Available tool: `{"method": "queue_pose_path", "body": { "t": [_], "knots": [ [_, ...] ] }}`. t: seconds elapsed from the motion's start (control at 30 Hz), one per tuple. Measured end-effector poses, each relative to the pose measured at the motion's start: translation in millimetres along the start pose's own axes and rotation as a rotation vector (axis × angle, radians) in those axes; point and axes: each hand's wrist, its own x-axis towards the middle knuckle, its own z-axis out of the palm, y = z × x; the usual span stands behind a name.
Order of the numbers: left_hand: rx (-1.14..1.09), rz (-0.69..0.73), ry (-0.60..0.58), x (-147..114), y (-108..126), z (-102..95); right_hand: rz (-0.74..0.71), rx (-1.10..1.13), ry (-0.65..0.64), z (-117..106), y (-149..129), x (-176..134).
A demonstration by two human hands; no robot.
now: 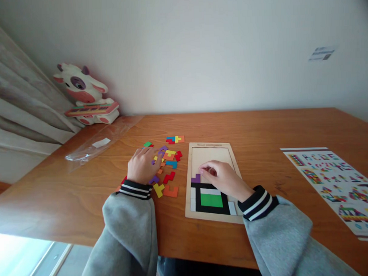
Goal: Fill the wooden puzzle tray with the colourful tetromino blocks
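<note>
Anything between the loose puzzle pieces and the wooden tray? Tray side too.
Nothing visible stands between the loose pieces and the wooden tray; just a strip of tabletop. Over the tray, the right hand covers part of the middle and right side, so it may obstruct placement there.

No text can be read.
Print too blurred to be deciphered is borne by the wooden tray (210,145), wall label (322,54) and paper sheet (333,189).
</note>
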Motion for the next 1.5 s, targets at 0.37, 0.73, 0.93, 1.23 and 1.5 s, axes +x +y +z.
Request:
{"method": "queue_pose_path", "body": {
  "t": [0.37,0.73,0.93,1.23,1.5],
  "knots": [
    [-0.108,0.027,-0.289,-9,-37,-5.8,0.041,-0.022,0.204,-37,22,0],
    [-0.122,0.039,-0.190,-7,-39,-0.8,0.120,-0.011,0.310,-67,50,-11],
    [-0.539,0.016,0.204,0,12,-9.5,0.076,0.099,0.257,-63,42,-11],
    [-1.094,0.165,-0.132,5,110,5.2,-0.037,0.370,0.017,-51,21,-15],
    [-1.092,0.264,-0.067,-3,109,14.6,-0.059,0.304,0.027,-41,15,-16]
  ]
}}
